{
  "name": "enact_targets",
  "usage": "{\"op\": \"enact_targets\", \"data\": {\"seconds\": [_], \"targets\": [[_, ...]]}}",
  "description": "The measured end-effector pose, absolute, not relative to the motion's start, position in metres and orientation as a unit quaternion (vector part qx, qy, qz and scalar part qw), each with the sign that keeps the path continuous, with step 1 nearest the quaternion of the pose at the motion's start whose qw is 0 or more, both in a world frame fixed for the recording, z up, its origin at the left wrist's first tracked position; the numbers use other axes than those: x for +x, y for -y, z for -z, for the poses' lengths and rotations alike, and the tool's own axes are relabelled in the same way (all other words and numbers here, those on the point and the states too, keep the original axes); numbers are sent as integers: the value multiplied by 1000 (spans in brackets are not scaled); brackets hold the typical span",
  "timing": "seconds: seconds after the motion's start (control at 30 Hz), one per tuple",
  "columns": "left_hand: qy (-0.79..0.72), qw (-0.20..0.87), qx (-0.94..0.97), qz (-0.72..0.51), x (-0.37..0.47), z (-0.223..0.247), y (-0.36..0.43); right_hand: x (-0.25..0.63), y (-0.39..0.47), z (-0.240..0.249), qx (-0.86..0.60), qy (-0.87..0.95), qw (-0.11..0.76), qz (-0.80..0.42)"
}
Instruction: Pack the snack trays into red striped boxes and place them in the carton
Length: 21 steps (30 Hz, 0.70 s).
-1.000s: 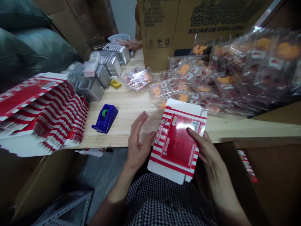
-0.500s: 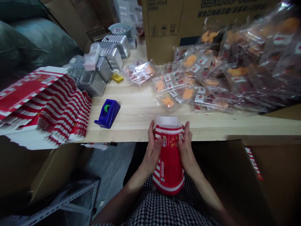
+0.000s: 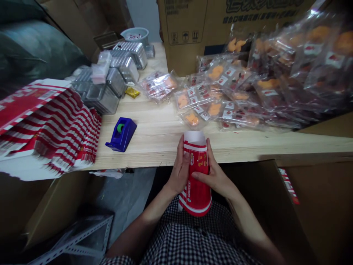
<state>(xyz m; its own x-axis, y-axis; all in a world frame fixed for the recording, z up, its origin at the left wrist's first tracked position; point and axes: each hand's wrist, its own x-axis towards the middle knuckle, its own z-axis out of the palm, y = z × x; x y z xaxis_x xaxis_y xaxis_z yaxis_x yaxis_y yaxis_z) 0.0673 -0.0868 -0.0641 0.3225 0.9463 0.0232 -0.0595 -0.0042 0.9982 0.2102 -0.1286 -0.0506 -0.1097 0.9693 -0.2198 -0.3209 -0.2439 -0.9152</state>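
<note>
A red carton (image 3: 199, 191) with white stripes and a white flap at its top is held upright at the table's front edge, above my lap. My left hand (image 3: 180, 171) grips its left side, thumb on the front. Around its right side, my right hand (image 3: 216, 176) is wrapped, with the thumb lying across the red front panel. The fingers behind the carton are hidden. Beyond the flap lie clear packets (image 3: 193, 118) with orange pieces inside.
At the left are a stack of flat striped cartons (image 3: 63, 132), a blue tape dispenser (image 3: 121, 134), clear plastic cases (image 3: 102, 97), a yellow packet (image 3: 132, 92) and a bowl (image 3: 143, 35). A large cardboard box (image 3: 183, 55) stands behind; many clear packets (image 3: 270, 90) are heaped right.
The carton looks narrower and more rounded between my hands. My right thumb has moved inward across its front. The view has shifted slightly, so the table items appear further left.
</note>
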Motion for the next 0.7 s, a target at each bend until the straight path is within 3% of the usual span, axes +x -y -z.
{"op": "enact_targets", "data": {"seconds": [0.27,0.53,0.7], "targets": [[-325,709,467,-416,55,66,96,213,133,69,-531,259,553,-588],[-403,712,428,-385,50,73,115,213,131,78,-582,301,569,-497],[-370,694,484,-383,51,80,100,203,126,76,-562,321,608,-460]]}}
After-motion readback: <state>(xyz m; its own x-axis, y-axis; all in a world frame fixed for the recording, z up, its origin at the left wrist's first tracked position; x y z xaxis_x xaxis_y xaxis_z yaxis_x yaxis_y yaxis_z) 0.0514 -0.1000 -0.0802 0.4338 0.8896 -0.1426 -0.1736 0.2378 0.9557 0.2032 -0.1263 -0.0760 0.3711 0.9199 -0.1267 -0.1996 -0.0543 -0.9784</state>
